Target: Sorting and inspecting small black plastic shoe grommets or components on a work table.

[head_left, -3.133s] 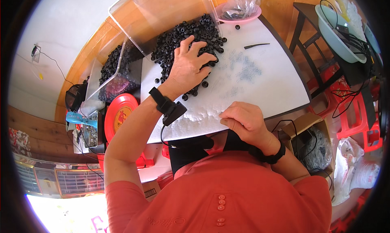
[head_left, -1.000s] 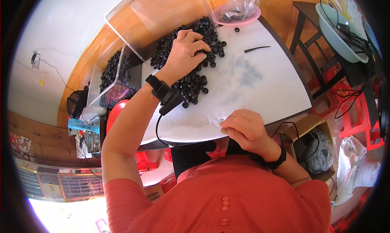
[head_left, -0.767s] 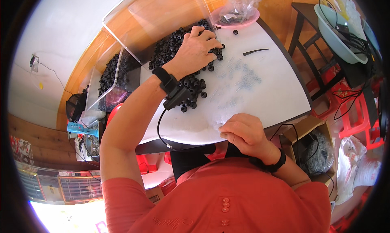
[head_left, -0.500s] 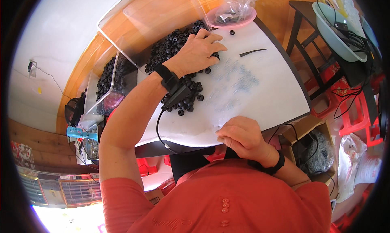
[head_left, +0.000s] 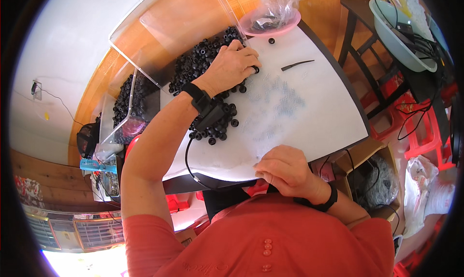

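Note:
My left hand (head_left: 231, 68) reaches over the right side of a heap of small, round black parts with holes (head_left: 186, 67). Its fingers are bent in and hold one black round part (head_left: 255, 70) at the tips, just above the white sheet (head_left: 328, 103). Close to the sheet's front edge, my right hand (head_left: 284, 170) is closed in a pinch; whatever lies between its fingertips is too hidden to name. A thin, tapered black piece (head_left: 297, 64) rests on the sheet, right of the left hand. Farther back lies a single black part (head_left: 271, 41).
A pink basin (head_left: 258, 33) with a clear plastic bag stands at the back. Clear panels (head_left: 137, 67) rise at the left, beside a clear bin of black parts (head_left: 129, 100). At right are a pale blue basin (head_left: 386, 38) on a black stool and an open carton (head_left: 345, 183).
My left hand has drawn its spread fingers in around a black part. My right hand stays pinched near the front edge. The whole view has shifted slightly.

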`<action>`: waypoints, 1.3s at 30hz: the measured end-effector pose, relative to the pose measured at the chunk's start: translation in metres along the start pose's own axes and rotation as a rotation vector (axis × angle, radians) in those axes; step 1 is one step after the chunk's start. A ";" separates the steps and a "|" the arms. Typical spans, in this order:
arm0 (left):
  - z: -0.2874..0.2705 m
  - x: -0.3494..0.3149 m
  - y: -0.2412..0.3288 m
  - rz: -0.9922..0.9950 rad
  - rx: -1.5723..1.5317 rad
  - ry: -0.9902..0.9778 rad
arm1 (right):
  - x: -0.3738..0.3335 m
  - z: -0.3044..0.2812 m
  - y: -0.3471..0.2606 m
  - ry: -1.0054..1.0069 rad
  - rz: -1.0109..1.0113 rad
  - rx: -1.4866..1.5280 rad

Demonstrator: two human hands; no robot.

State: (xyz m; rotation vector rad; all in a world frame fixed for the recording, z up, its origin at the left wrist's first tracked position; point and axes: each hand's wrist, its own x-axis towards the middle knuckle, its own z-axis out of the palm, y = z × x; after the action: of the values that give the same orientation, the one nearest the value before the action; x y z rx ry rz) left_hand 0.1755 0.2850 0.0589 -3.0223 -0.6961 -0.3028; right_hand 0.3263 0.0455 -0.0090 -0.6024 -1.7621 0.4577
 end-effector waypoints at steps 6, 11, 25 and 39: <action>0.003 -0.002 0.004 0.039 -0.070 0.081 | 0.001 0.003 -0.004 0.045 0.021 -0.009; 0.006 0.001 -0.001 0.024 -0.094 0.093 | 0.000 0.003 -0.003 0.040 0.020 -0.007; 0.001 -0.007 -0.006 0.030 0.027 0.071 | 0.001 0.004 -0.004 0.047 0.034 -0.012; -0.024 -0.043 -0.033 -0.235 0.064 0.261 | 0.000 0.005 -0.004 0.043 0.018 -0.039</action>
State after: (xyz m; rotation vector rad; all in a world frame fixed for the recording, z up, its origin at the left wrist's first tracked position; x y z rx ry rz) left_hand 0.1185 0.2949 0.0738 -2.7690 -1.0130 -0.6532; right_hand 0.3210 0.0423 -0.0073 -0.6515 -1.7288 0.4207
